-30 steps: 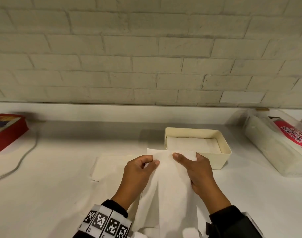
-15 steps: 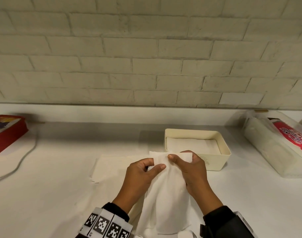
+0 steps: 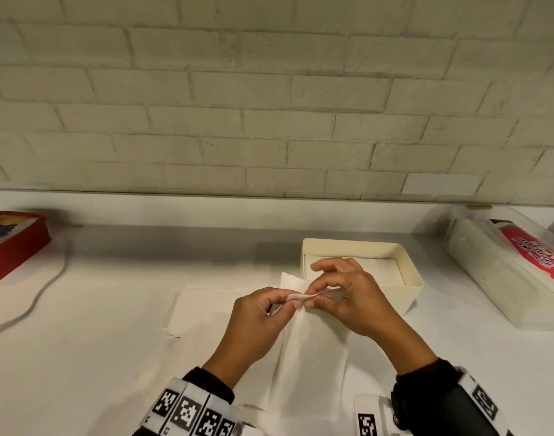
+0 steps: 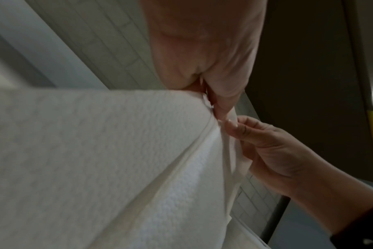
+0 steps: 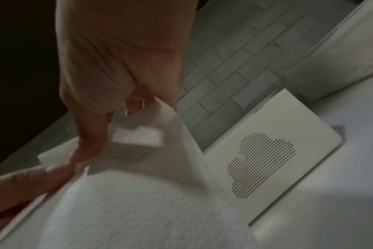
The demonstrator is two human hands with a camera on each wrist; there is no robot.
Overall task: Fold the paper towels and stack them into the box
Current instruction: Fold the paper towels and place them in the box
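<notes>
Here the fingers [image 3: 296,302] of the left hand [image 3: 256,322] and right hand [image 3: 348,297] pinch the raised top edge of one paper towel [image 3: 313,357], clamped on it just in front of the cream box [image 3: 407,294]. Only the right wrist view shows a dotted cloud on the box side. Folded towels [image 3: 385,269] lie inside it; another sheet [image 3: 203,309] lies flat on the desk [image 3: 96,341]

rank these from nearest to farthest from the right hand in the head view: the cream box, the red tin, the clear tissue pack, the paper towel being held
1. paper towel: pinched by the right hand itself.
2. cream box: just behind the hand, slightly right.
3. clear tissue pack: far right of the counter.
4. red tin: far left edge.
</notes>
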